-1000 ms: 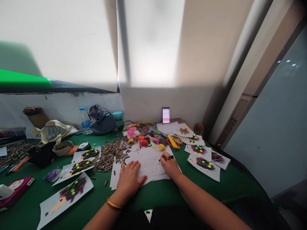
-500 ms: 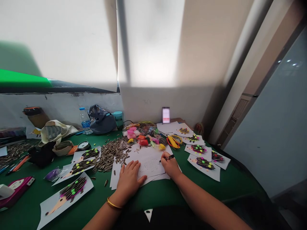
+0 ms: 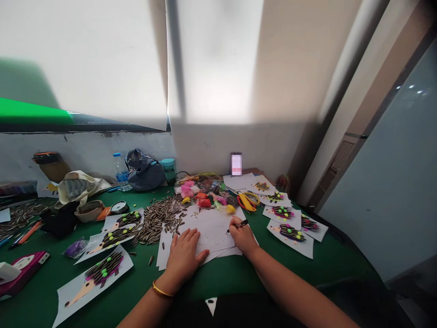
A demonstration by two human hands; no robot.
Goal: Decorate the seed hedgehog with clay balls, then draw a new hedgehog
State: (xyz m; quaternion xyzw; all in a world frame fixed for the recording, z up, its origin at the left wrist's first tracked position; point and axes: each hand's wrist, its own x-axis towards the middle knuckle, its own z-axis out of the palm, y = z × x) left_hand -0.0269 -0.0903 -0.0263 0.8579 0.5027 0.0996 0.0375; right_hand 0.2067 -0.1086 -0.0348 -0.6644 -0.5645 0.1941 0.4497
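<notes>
You work at a green tabletop [image 3: 307, 269] below a pale window blind [image 3: 102, 59]. Your right hand [image 3: 243, 238] has its fingers curled shut around a black marker [image 3: 240, 225], its long axis slanting, tip pointing left and down toward the white paper [image 3: 213, 232]. Your left hand [image 3: 184, 257] lies on that sheet, fingers [image 3: 186, 237] spread, gripping nothing, striped sunflower seeds [image 3: 159, 218] just beyond them, yellow-handled scissors [image 3: 247, 202] past your right hand.

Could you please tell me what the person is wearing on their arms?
The left wrist wears a thin gold-coloured bangle. The right forearm has no band, and no sleeve shows on either arm. Below them is a dark garment with a small white triangular patch.
</notes>
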